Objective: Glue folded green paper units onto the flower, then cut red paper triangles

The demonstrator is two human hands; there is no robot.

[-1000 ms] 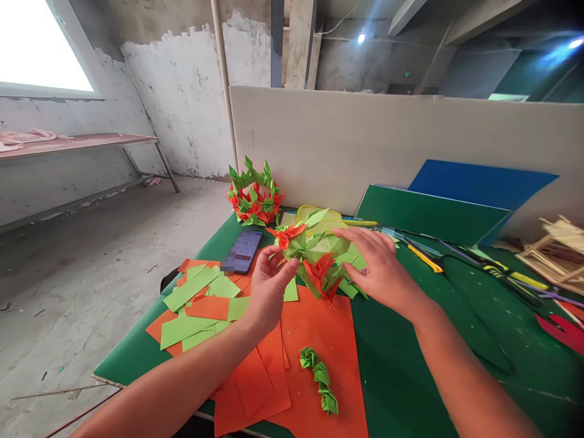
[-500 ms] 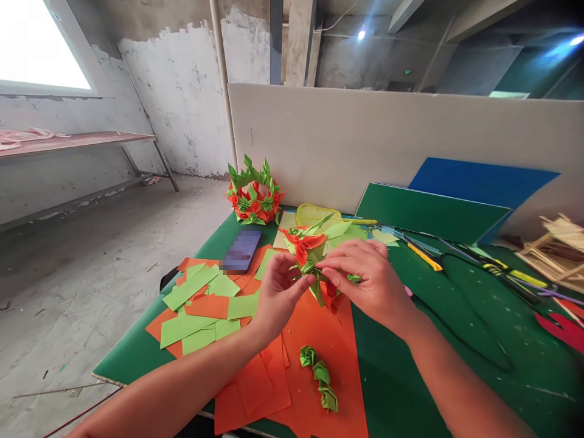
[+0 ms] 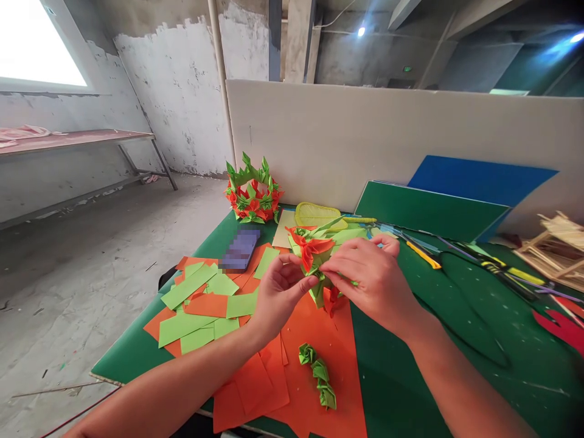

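Both hands meet at a folded-paper piece of orange flowers and green leaves, held above the orange sheets. My left hand pinches its near left side, thumb and fingers closed. From the right, my right hand presses its fingertips on the green folds at the middle, partly hiding them. Below lie three green paper rosettes in a row on an orange paper sheet. A finished-looking orange and green paper crown stands at the table's far left corner.
Green and orange paper strips lie scattered at left beside a phone. On the right are a yellow-handled cutter, a black cable, other tools and a small wooden frame. Green and blue boards lean on the partition.
The paper piece has turned slightly, its orange flower shifting a little to the right. Both hands keep their grip, with the right fingertips pressing the green folds. The view has shifted slightly.
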